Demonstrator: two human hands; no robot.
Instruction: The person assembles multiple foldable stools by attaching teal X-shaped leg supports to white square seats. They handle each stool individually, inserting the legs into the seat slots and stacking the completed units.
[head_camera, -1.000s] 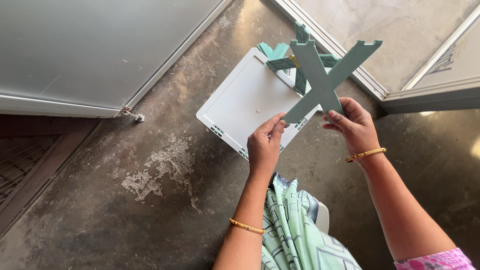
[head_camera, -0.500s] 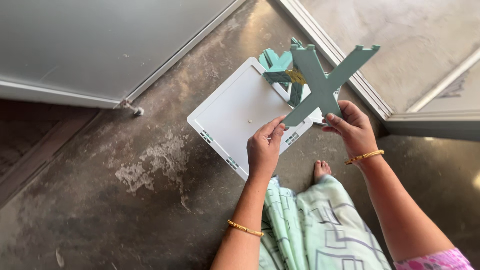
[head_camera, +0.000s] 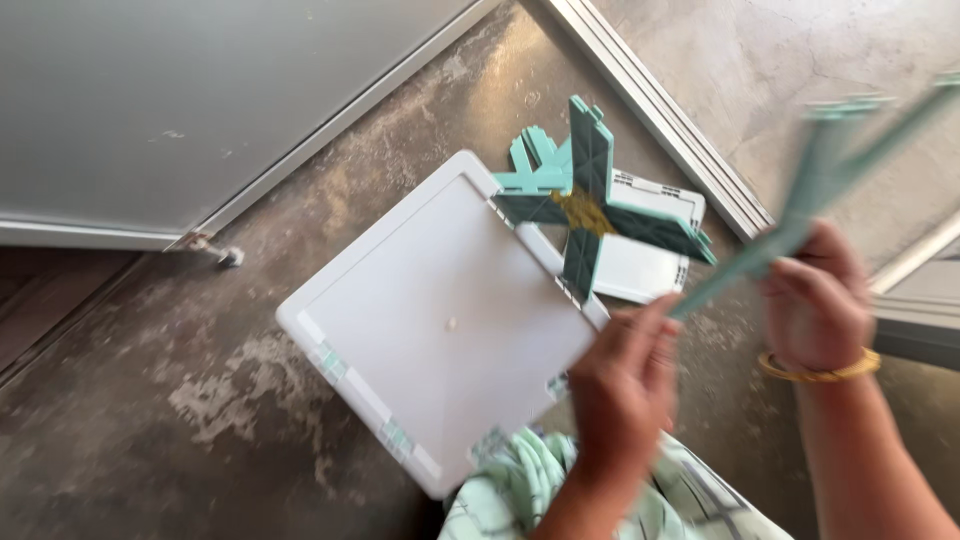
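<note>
Presently, a teal cross-shaped plastic frame (head_camera: 830, 190), blurred by motion, is held up at the right of the view. The fingers of the right hand (head_camera: 815, 300) are closed around its lower bar; the left hand (head_camera: 625, 385) is placed at the tip of the same bar, fingers curled against it, though whether it is truly gripped cannot be told through the blur. Below, on the concrete floor (head_camera: 200, 400), a white square panel (head_camera: 440, 320) is laid flat, with a second teal cross frame (head_camera: 590, 200) resting partly on its far corner and partly over a smaller white slotted panel (head_camera: 650, 260). A sliding metal door (head_camera: 200, 100) and a metal door track (head_camera: 660, 110) are seen beyond; a pale green patterned garment (head_camera: 540, 490) is seen at the bottom edge. Risk noted: the held frame could be judged liable to slip or twist, since it is grasped only near one end, and could be knocked against the pieces on the floor.
</note>
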